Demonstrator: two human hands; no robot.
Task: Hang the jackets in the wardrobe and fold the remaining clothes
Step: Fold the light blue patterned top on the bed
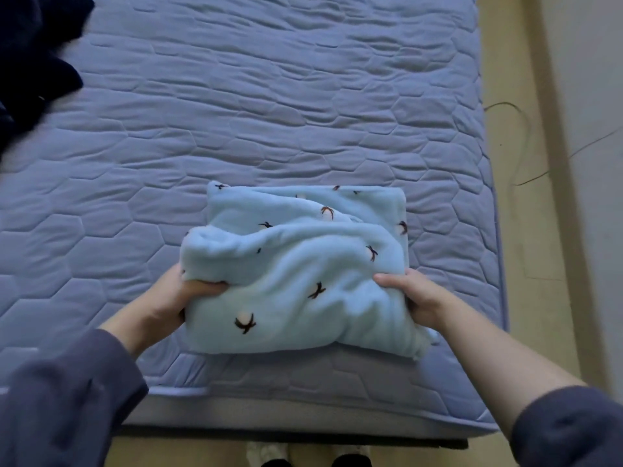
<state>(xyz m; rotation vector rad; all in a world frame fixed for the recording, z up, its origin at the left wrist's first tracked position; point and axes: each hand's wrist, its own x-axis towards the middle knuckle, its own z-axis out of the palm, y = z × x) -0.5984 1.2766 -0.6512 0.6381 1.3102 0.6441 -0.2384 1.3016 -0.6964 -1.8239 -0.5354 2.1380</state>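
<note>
A light blue fleece garment (296, 264) with small dark star marks lies folded into a thick bundle near the front edge of the bed. My left hand (172, 301) grips its left edge, thumb on top and fingers under the fabric. On the opposite side my right hand (411, 298) holds the bundle's right edge the same way. Both forearms come in from below in dark grey sleeves.
The blue quilted mattress (269, 96) fills most of the view. Dark navy clothing (30, 62) is heaped at the far left corner. A yellowish floor strip (526, 230) with a thin cable (522, 129) runs along the bed's right side, next to a pale wall.
</note>
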